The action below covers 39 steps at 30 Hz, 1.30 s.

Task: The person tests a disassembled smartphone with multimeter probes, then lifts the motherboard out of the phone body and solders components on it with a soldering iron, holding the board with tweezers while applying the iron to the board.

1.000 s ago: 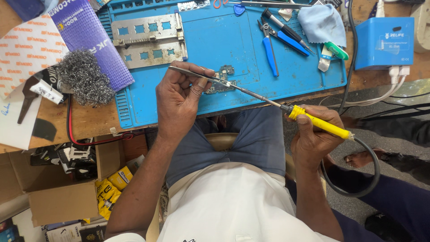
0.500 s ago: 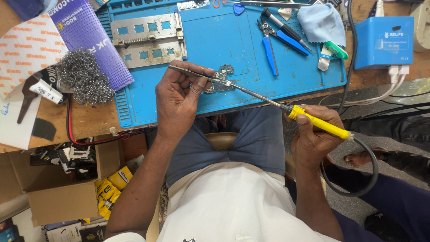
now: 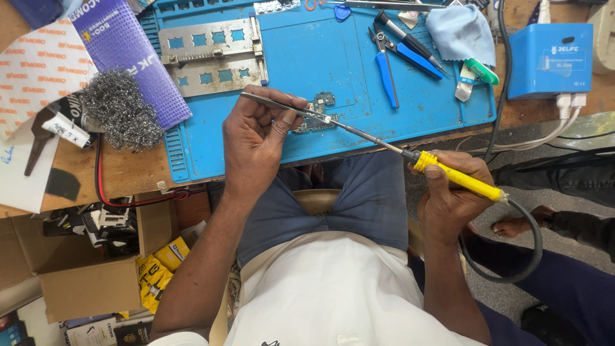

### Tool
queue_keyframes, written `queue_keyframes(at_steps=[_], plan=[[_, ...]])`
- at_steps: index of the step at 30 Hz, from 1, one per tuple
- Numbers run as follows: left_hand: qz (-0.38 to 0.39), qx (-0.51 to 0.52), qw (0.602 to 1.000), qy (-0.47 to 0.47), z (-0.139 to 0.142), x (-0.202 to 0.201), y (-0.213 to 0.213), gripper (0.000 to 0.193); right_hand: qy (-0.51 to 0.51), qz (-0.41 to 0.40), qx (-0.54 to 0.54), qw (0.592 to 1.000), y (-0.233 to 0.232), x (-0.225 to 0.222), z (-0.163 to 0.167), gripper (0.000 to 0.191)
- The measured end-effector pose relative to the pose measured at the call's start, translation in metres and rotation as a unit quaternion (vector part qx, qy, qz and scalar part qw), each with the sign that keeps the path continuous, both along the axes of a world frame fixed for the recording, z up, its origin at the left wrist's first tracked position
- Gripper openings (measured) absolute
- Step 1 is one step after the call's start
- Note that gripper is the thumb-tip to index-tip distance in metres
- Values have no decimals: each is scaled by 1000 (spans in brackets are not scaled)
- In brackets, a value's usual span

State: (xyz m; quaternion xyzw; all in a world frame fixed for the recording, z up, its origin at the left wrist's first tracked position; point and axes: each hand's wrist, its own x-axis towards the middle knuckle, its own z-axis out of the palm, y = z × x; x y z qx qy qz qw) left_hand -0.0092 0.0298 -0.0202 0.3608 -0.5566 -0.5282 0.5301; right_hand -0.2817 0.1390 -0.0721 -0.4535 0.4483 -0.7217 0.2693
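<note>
My left hand (image 3: 259, 138) grips metal tweezers (image 3: 272, 102) whose tips reach a small dark circuit board (image 3: 314, 118) on the blue work mat (image 3: 307, 57). In my right hand (image 3: 451, 195), below the mat's front edge, I hold a yellow-handled soldering iron (image 3: 458, 179). Its long metal shaft slants up to the left, and the tip touches the board beside the tweezer tips. A grey cable runs from the iron's handle and loops down to the right.
On the mat lie a metal board-holder frame (image 3: 211, 54), blue-handled pliers and cutters (image 3: 387, 64) and a pale blue cloth (image 3: 461, 32). A wire-wool ball (image 3: 118, 109) sits left, a blue box (image 3: 551, 57) right. Cardboard boxes stand below left. Another person's foot (image 3: 519, 224) is at right.
</note>
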Motion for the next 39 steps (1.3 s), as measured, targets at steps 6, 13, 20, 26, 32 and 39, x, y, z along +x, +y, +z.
queue_keyframes(at_steps=[6,13,20,26,32,39], plan=[[-4,-3,1000,3,-2,0,-1,11,6,2,1,1000,0,-1,1,17],[-7,2,1000,10,-2,1,0,11,1,1,8,1000,2,-1,1,17],[-7,5,1000,7,-2,1,-1,11,1,4,11,1000,3,-1,0,17],[-2,2,1000,22,-2,0,0,12,-18,-17,4,1000,1,1,-1,17],[-1,7,1000,30,-2,0,0,12,-53,-28,16,998,-4,1,-4,18],[4,-3,1000,31,-2,1,1,11,-112,-7,7,994,-25,-8,-4,25]])
